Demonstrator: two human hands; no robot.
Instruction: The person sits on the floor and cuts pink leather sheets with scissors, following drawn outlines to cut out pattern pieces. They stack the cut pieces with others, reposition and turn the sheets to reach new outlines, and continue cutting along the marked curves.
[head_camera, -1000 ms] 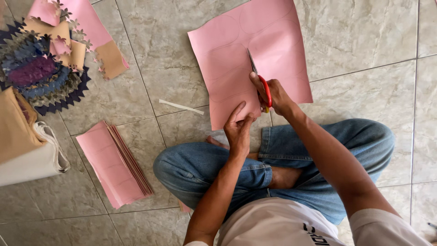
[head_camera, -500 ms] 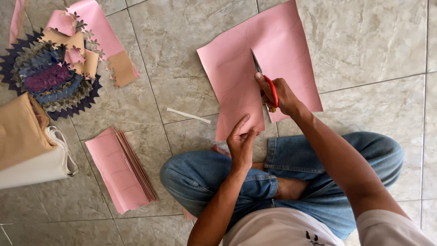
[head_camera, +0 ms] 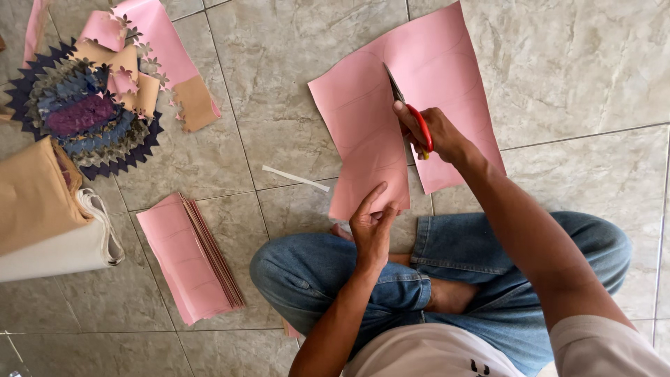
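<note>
Head view: pink paper sheet (head_camera: 363,132), partly cut.

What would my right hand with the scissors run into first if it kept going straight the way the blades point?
The right hand aims the red-handled scissors up and slightly left. First comes more of the pink paper sheet, up to its far edge; beyond that, only bare tiled floor, as far as the picture shows.

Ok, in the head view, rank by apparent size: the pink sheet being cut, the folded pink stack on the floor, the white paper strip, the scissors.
1. Pink sheet, largest.
2. Folded pink stack.
3 and 4. White strip and scissors: similar length, and the right hand hides part of the scissors, so unranked.
</note>
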